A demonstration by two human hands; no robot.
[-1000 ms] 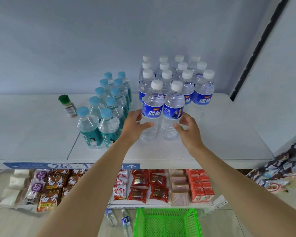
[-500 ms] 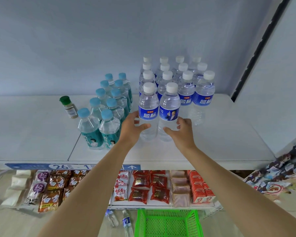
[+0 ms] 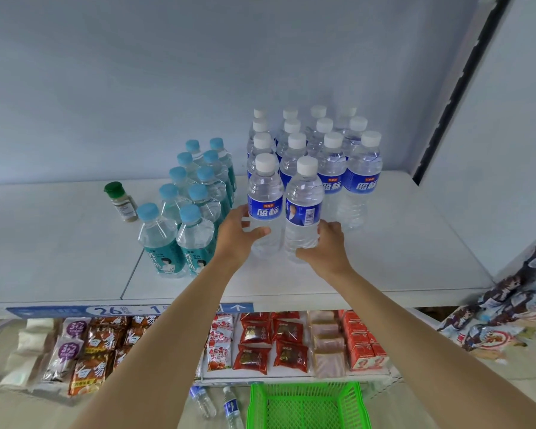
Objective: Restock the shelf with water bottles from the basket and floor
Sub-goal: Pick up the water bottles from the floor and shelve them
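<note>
Now the two front bottles, the left bottle [image 3: 265,199] and the right bottle [image 3: 302,209], stand further left than a second ago, at six o'clock of the white-capped rows on the shelf [image 3: 384,274], so the column is nearly aligned. Left hand [image 3: 239,235] holds one, right hand [image 3: 327,246] the other, both arms outstretched.

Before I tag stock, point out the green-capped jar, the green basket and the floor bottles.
green-capped jar [image 3: 122,202]: head view, its body.
green basket [image 3: 307,387]: head view, far rim.
floor bottles [image 3: 233,408]: head view, right one's label.
</note>
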